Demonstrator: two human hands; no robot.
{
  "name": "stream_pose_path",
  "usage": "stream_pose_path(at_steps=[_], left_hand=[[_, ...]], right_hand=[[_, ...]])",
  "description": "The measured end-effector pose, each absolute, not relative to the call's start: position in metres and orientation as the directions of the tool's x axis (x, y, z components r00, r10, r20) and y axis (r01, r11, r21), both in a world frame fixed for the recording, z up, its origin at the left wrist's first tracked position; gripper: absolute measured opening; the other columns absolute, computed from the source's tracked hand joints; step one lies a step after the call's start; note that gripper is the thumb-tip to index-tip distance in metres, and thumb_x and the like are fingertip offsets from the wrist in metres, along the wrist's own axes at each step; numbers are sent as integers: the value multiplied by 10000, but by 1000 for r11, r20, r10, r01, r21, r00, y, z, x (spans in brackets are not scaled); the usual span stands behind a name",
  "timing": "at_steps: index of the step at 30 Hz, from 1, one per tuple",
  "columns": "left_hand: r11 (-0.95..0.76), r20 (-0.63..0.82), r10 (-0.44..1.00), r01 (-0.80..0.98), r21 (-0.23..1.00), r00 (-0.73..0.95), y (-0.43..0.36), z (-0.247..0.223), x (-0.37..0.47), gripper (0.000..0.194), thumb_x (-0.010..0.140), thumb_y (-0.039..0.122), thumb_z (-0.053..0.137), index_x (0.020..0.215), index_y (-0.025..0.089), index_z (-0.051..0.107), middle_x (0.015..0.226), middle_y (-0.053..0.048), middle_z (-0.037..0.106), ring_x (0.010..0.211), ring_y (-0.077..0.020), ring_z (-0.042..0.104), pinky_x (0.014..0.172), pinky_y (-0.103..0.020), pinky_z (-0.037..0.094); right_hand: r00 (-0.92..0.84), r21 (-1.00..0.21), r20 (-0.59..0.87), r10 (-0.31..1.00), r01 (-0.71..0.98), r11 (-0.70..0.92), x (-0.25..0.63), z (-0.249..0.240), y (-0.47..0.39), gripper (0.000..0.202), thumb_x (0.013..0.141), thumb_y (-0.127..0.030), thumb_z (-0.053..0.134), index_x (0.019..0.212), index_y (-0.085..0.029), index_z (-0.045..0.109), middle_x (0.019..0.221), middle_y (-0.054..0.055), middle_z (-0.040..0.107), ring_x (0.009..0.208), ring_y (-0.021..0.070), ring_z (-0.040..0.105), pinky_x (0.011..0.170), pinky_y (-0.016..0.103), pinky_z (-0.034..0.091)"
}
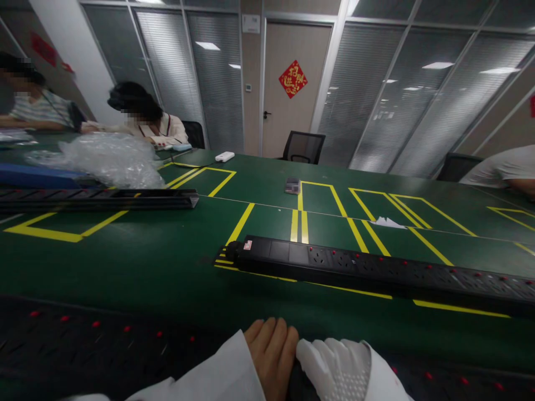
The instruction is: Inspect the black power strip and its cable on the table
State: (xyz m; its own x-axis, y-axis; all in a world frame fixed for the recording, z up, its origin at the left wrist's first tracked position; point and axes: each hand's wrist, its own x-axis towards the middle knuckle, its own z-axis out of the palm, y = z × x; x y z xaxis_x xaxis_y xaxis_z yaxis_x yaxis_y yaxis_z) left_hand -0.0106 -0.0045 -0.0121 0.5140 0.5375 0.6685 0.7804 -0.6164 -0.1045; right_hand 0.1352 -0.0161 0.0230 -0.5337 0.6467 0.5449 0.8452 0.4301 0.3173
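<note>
A black power strip (112, 348) lay beneath a worker's left hand (271, 353) and gloved right hand (334, 365), seemingly for steadiness; neither grip's closure could be told.

On the green desk (146, 267): 1 long black power strip (376, 268) toward the right edge, 1 long black channelled strip (167, 200) at the left edge, 1 small white block (224, 157) near the far edge. Along the near edge: 1 bare left hand (271, 353), 1 white-gloved right hand (334, 362), and black red-dotted stripping (108, 345), whether 1 piece or 2 unclear.
</note>
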Motion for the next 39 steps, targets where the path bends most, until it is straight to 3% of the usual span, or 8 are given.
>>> stream_pose_path(at_steps=[6,10,16,24,31,39], left_hand=[[-589,706,533,803,-86,466,-6,-19,-10,299,921,49,277,1002,165,540,951,-8,696,865,-159,655,733,-292,505],[-600,676,549,795,-89,491,-6,-21,-11,280,898,46,321,1023,169,540,1004,-27,690,904,-172,653,731,-295,520],[-616,633,572,783,-87,521,-8,-17,-13,299,909,50,309,1043,141,560,1037,-56,679,938,-192,643,761,-319,523],[-611,622,583,787,-88,522,-7,-18,-11,309,929,68,282,1051,155,552,1024,-37,683,916,-177,648,738,-302,521],[-606,615,594,791,-81,518,-8,-16,-11,296,920,58,316,1058,152,561,1033,-48,680,925,-181,644,752,-306,513],[-609,611,595,789,-82,523,-8,-13,-11,290,925,62,323,1058,146,567,1029,-50,680,905,-179,646,743,-304,515]], right_hand=[[-551,306,543,634,833,461,134,26,-17,188,832,-147,422,660,-221,443,507,-31,511,439,121,489,481,250,308],[-584,329,464,666,812,483,136,33,-18,148,803,-149,433,673,-220,444,504,-34,499,426,131,493,472,253,301],[-570,303,475,670,821,484,136,20,-16,91,787,-177,447,711,-226,456,546,-17,537,454,148,512,458,266,290],[-609,315,384,695,793,521,144,18,-16,36,742,-206,490,709,-221,485,573,-25,545,475,147,528,455,273,271],[-617,284,363,698,787,548,146,22,-19,191,883,-342,490,804,-173,533,653,-37,538,520,95,469,511,237,364],[-623,282,336,707,782,555,147,29,-19,78,802,-197,502,725,-208,516,603,-29,547,494,130,508,465,260,287]])
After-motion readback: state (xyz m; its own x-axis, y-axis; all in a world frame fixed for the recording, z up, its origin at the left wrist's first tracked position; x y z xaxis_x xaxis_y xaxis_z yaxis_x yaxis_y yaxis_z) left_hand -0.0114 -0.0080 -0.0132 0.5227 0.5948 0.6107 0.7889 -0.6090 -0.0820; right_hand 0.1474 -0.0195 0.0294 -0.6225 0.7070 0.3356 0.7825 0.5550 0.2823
